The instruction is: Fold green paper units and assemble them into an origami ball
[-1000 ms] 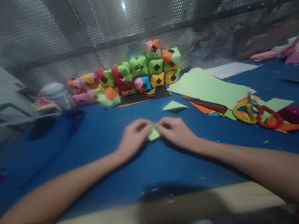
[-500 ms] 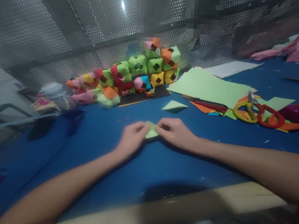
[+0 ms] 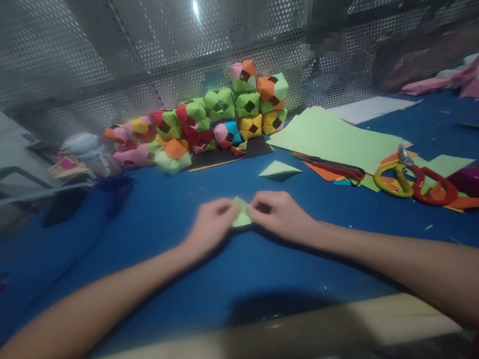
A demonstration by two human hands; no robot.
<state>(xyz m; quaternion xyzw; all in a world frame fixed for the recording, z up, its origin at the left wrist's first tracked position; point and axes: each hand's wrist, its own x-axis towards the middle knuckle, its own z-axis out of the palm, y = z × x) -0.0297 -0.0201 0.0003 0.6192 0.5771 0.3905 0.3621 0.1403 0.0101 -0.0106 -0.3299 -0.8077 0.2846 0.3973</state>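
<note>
A small folded piece of light green paper (image 3: 241, 218) lies on the blue table (image 3: 259, 266) between my two hands. My left hand (image 3: 211, 226) has its fingers curled and pinches the paper's left side. From the right, my right hand (image 3: 280, 215) grips the other side with bent fingers. Most of the paper is hidden under my fingers. A second folded green triangle (image 3: 279, 171) rests just beyond my hands.
A heap of coloured paper cubes (image 3: 210, 119) stands at the back against a perforated metal screen (image 3: 110, 49). Green sheets (image 3: 333, 139), orange scraps and yellow and red scissors (image 3: 414, 180) lie at the right. A purple object (image 3: 474, 178) sits at the far right.
Both hands stay pinched on the green paper; the piece has shifted slightly between the fingers. The view has barely moved.
</note>
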